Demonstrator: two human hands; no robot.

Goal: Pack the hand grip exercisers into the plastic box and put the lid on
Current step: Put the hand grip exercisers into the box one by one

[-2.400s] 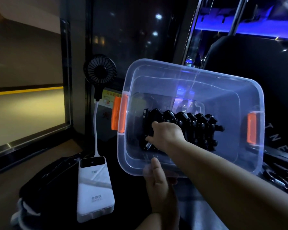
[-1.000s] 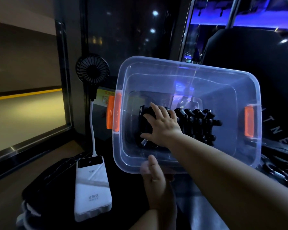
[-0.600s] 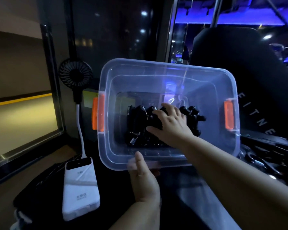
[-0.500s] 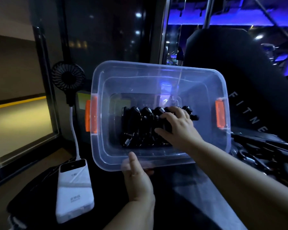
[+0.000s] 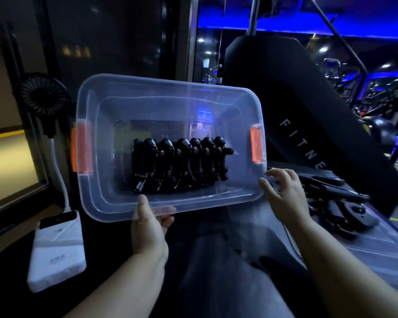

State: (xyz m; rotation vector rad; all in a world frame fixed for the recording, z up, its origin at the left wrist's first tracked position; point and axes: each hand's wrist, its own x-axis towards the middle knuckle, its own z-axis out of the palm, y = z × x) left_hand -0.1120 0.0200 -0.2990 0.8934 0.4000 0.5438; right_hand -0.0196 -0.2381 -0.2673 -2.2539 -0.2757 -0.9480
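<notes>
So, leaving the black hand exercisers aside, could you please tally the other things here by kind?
clear plastic box: 1
orange latches on its two ends: 2
white power bank: 1
black handheld fan: 1
Total: 5

The right hand (image 5: pixel 285 198) has withdrawn from the hand grip exercisers (image 5: pixel 179 166) inside the clear plastic box (image 5: pixel 170 88) and now hovers, fingers spread, beside its near right corner.

Dim, blue backlight, edges perhaps slightly blurred
</notes>
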